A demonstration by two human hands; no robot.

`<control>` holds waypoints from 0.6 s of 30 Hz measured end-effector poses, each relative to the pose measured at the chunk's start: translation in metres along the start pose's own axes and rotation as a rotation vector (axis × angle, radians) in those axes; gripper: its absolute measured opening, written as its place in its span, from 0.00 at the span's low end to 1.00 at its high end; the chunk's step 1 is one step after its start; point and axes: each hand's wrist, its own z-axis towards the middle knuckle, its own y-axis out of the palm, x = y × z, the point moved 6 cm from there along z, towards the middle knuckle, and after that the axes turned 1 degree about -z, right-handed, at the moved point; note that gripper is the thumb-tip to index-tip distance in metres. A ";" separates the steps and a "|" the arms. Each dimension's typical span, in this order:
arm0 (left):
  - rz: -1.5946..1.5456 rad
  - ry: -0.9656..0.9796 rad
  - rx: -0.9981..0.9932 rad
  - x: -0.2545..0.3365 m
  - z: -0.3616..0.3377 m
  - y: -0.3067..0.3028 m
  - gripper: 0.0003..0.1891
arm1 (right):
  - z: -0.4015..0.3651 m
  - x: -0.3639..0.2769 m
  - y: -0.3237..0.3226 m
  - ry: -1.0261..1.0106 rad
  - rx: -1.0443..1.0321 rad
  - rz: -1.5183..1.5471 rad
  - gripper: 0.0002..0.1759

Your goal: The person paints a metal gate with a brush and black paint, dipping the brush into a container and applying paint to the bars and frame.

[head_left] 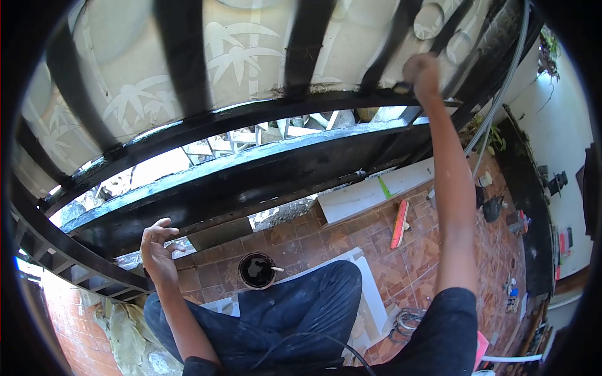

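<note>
Brown tiled floor (295,241), with a black barred frame (207,200) standing between the person and the palm-patterned panels (241,56); left to right: pot of dark liquid (257,271) holding a pale stick (277,269), white slab (357,200) bearing a green strip (384,187), red block (399,224), coiled cable (407,323). Left hand (160,252): half open, fingers loosely curled, near the frame. Right hand (424,76): blurred, closed around a small dark item (403,88) by the frame's rail.

Red bar (399,224) on reddish tiles (370,236), green piece (384,187) on white slab (351,203), coiled cable (406,323), dark bundle (492,208)
</note>
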 end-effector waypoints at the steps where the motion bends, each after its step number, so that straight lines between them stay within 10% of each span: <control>1: -0.004 0.006 -0.021 0.001 -0.001 -0.002 0.18 | -0.002 0.015 -0.014 0.130 0.111 -0.270 0.20; 3: -0.032 0.029 -0.024 0.001 0.001 -0.001 0.18 | 0.016 0.018 -0.025 0.068 0.101 -0.964 0.20; 8: -0.015 -0.003 0.001 -0.002 0.002 -0.007 0.19 | 0.022 0.017 -0.042 0.122 0.027 -0.390 0.14; 11: 0.001 0.005 0.002 0.000 0.003 -0.006 0.18 | 0.022 0.031 -0.063 -0.098 -0.029 -1.268 0.21; 14: 0.016 -0.006 0.030 -0.002 0.002 -0.006 0.19 | 0.037 -0.012 -0.073 -0.207 0.217 -1.201 0.21; 15: 0.018 -0.008 0.024 -0.001 0.001 -0.004 0.19 | 0.033 -0.008 -0.086 0.062 0.258 -0.325 0.21; 18: 0.039 -0.003 0.025 -0.002 0.001 0.001 0.18 | 0.001 0.025 -0.121 0.097 0.432 -0.861 0.21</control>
